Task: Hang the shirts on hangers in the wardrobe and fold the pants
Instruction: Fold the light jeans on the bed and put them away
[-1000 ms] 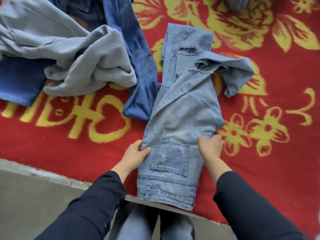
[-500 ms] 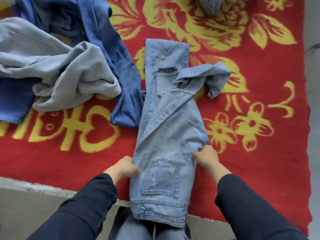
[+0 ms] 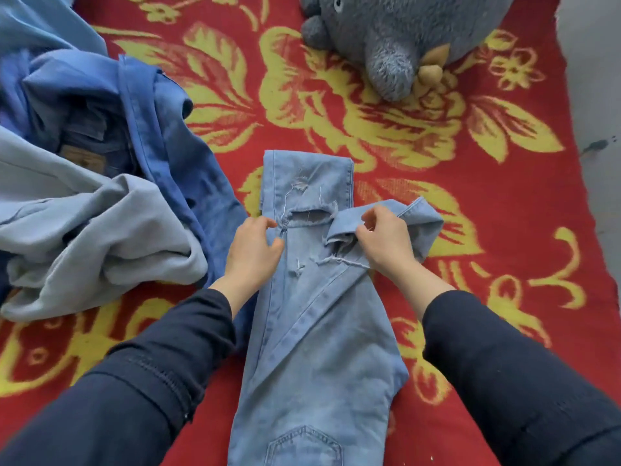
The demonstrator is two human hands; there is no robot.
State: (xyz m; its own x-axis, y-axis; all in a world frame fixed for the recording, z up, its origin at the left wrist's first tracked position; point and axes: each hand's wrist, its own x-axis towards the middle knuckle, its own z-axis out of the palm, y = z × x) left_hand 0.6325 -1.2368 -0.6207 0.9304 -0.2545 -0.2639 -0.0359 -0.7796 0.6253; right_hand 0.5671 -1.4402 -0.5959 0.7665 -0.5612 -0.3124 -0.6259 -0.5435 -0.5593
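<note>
Light blue jeans (image 3: 322, 331): flat on the red flowered blanket (image 3: 504, 264), long axis running straight away from the person, back-pocket end nearest, ripped part farthest.
Right hand (image 3: 386, 243): pinches the leg end turned out to the right.
Left hand (image 3: 252, 250): fingers curled at the jeans' left edge beside the rip; grip unclear.

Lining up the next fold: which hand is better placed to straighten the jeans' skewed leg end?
Right. The right hand pinches the leg end, which sticks out on its side of the jeans; the left hand sits at the far edge, by the rip.
</note>
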